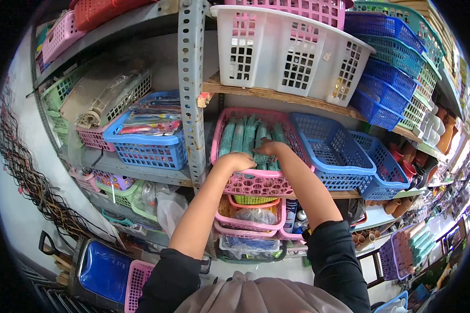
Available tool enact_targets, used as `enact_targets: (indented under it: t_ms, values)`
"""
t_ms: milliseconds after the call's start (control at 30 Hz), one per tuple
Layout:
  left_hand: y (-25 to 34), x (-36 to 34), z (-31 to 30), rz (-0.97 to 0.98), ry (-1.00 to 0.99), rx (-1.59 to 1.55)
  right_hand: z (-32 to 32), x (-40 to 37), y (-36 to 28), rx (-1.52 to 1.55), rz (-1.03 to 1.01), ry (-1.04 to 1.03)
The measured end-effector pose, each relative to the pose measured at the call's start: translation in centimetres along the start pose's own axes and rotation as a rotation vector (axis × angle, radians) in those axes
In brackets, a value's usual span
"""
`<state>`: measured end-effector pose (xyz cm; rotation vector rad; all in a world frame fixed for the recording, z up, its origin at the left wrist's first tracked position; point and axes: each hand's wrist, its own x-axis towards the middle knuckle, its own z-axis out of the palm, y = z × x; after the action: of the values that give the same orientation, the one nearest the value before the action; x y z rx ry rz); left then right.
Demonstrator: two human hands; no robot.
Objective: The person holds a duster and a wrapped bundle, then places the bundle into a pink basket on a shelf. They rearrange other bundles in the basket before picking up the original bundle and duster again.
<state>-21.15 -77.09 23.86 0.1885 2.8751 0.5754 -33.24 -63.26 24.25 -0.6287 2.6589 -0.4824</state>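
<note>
A pink plastic basket (235, 183) sits on the shelf in front of me, holding several long green bundles (238, 136) in clear wrapping, lying side by side. Over the basket's front edge reaches my left hand (240, 160), its fingers bent down around the near end of a green bundle; the fingertips are partly hidden. My right hand (270, 148) is further in and to the right, closed on a green bundle near the middle of the row. What the bundles contain is too small to make out.
Blue baskets (331, 169) adjoin on the right. A white crate (292, 36) stands on the wooden shelf above. Left of the perforated metal post (191, 94) is a blue basket (149, 156) of packaged goods. Below are more pink baskets (249, 223). Cables (42, 182) hang along the left wall.
</note>
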Motion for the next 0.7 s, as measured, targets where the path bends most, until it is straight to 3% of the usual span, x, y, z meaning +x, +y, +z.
enact_targets:
  t_ms: [167,233,367,467,700]
  values:
    - [-0.7,0.4,0.4,-0.012,0.031,-0.113,-0.2,-0.4,0.3,0.077,0.082,-0.074]
    - [-0.4,0.0,0.3,-0.007,0.049,-0.103,0.1,1.4,1.4,-0.095,-0.009,-0.043]
    - [-0.5,0.2,0.0,-0.007,-0.024,-0.136,0.3,1.2,2.0,0.013,-0.057,0.057]
    - [-0.8,0.5,0.1,0.008,0.006,-0.138,0.3,2.4,2.6,-0.014,-0.128,-0.018]
    - [-0.7,0.3,0.1,0.000,0.010,-0.191,0.4,0.7,1.6,0.068,-0.037,-0.112]
